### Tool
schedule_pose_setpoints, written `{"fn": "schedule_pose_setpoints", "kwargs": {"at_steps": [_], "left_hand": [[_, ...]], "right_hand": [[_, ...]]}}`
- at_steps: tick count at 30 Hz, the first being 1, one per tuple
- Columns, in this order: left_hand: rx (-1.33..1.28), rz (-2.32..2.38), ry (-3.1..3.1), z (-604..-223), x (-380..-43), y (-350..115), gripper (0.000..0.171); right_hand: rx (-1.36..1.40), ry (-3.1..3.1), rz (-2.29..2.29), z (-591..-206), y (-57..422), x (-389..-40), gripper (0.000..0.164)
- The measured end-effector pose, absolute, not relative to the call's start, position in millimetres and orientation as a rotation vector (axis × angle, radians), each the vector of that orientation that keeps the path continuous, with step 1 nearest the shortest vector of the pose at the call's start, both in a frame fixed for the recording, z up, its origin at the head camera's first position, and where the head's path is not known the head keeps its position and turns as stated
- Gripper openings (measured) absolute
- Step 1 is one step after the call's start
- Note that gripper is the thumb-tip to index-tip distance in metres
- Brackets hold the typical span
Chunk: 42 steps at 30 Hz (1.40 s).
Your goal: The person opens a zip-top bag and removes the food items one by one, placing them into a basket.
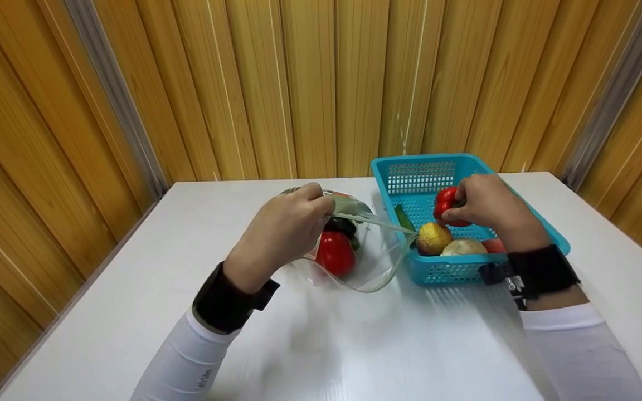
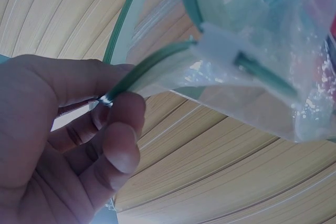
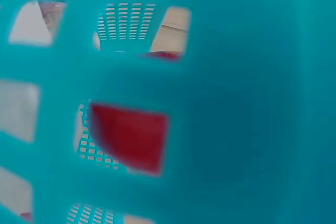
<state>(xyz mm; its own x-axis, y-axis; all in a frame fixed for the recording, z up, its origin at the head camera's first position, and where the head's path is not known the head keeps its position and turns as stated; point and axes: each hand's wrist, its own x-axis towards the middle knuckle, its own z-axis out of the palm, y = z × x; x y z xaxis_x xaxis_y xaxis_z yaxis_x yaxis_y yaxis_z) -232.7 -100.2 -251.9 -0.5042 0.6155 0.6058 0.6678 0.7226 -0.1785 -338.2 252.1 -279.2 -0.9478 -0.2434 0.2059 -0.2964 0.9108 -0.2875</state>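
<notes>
My left hand (image 1: 285,228) pinches the rim of a clear zip bag (image 1: 374,273) with a green edge; in the left wrist view thumb and finger grip the zip strip (image 2: 152,64) and a whitish slider (image 2: 220,48) sits along it. The bag's mouth gapes toward the basket. Inside lie a glossy red bell pepper (image 1: 336,253) and a dark item (image 1: 340,225). Over at the right, my right hand (image 1: 488,206) holds another red bell pepper (image 1: 444,201) within the blue basket (image 1: 449,273). The basket wall (image 3: 236,103) fills the right wrist view, hiding that hand.
Near the basket's front lie a yellow round fruit (image 1: 434,238), a pale round item (image 1: 464,247) and a reddish item (image 1: 494,245). A long green vegetable (image 1: 404,217) leans along its left side. The white table (image 1: 187,234) meets a wood-patterned wall (image 1: 310,111) behind.
</notes>
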Motion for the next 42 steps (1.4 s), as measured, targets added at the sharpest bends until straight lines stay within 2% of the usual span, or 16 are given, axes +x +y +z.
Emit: {"fn": "schedule_pose_setpoints", "kwargs": {"at_steps": [7, 15, 30, 42], "left_hand": [[-0.97, -0.123, -2.239, -252.3, -234.1, -99.5, 0.009], [-0.982, -0.134, -2.229, -252.8, -234.7, -99.3, 0.009], [-0.984, -0.147, -2.217, -254.8, -235.4, -101.4, 0.009], [-0.982, -0.129, -2.238, -252.4, -234.6, -101.3, 0.008]], "right_hand": [[0.349, -2.999, 0.494, -282.9, 259.2, -341.3, 0.024], [0.312, -3.157, 0.549, -290.6, 265.9, -345.9, 0.04], [0.35, -3.224, 0.517, -293.5, 264.4, -346.0, 0.041], [0.438, -3.161, 0.474, -280.4, 259.8, -336.2, 0.043]]}}
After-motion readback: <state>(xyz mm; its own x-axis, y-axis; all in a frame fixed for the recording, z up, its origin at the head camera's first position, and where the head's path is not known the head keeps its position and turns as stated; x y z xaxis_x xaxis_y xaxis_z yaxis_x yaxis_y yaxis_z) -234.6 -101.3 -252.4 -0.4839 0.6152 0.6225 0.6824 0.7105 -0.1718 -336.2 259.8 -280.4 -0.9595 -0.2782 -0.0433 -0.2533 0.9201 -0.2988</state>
